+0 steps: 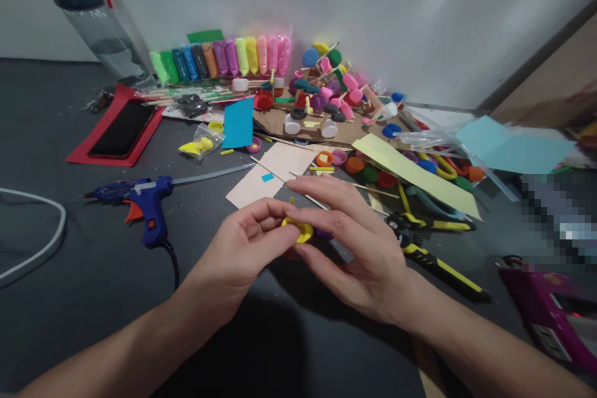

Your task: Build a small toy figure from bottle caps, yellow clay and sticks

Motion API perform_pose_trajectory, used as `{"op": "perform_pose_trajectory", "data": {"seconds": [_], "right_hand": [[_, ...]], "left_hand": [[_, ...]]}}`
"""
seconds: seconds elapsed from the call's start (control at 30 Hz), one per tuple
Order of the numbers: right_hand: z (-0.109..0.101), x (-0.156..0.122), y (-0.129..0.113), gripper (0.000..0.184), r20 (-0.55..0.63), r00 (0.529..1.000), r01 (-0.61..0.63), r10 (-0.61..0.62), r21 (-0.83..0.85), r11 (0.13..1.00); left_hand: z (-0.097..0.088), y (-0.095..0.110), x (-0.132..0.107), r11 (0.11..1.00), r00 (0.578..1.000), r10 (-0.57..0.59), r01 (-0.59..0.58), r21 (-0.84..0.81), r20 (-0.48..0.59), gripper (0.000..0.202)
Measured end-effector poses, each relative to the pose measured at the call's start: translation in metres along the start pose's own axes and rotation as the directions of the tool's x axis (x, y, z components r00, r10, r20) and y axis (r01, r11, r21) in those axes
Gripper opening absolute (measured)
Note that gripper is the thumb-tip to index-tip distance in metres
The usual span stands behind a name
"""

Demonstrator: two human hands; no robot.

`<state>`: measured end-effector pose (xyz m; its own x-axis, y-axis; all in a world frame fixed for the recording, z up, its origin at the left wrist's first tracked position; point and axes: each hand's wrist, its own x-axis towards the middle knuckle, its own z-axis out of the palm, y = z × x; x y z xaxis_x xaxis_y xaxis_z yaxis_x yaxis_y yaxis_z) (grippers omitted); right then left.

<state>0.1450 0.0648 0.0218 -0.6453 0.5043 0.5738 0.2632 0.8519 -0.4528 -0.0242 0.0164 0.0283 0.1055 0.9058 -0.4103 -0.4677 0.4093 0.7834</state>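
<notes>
A small yellow round piece that looks like a bottle cap is held between both hands above the dark table. My left hand pinches it from the left, with the thumb pressed on its face. My right hand grips it from the other side, index finger at its upper edge and thumb below. A bit of purple shows behind the right fingers, and its kind is hidden. Just beyond the fingers lie thin wooden sticks and a pale pink paper sheet.
A blue glue gun lies left, its cord running toward me. Yellow-black pliers lie right, beside a pale yellow paper strip. Behind are bottle caps, clay packs, a phone and a water bottle. A magenta device stands far right.
</notes>
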Motion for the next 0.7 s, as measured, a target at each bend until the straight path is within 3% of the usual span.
{"op": "perform_pose_trajectory", "data": {"seconds": [0.33,0.53,0.7], "right_hand": [[0.0004,-0.0026,0.004,0.038,0.009,1.0,0.018,-0.018,0.008,1.0],[0.0017,-0.0051,0.0035,0.039,-0.02,0.999,0.033,-0.035,-0.1,0.994],[0.0036,-0.0054,0.0048,0.042,0.019,0.992,0.124,-0.123,-0.224,0.967]], "left_hand": [[-0.0016,0.0012,0.0001,0.995,0.996,-0.087,0.089,-0.05,0.034,0.019],[-0.0041,-0.0034,0.0019,0.98,0.998,-0.063,0.065,-0.188,0.018,0.018],[-0.0045,-0.0064,0.0036,0.964,0.997,-0.069,0.071,-0.257,0.018,0.019]]}}
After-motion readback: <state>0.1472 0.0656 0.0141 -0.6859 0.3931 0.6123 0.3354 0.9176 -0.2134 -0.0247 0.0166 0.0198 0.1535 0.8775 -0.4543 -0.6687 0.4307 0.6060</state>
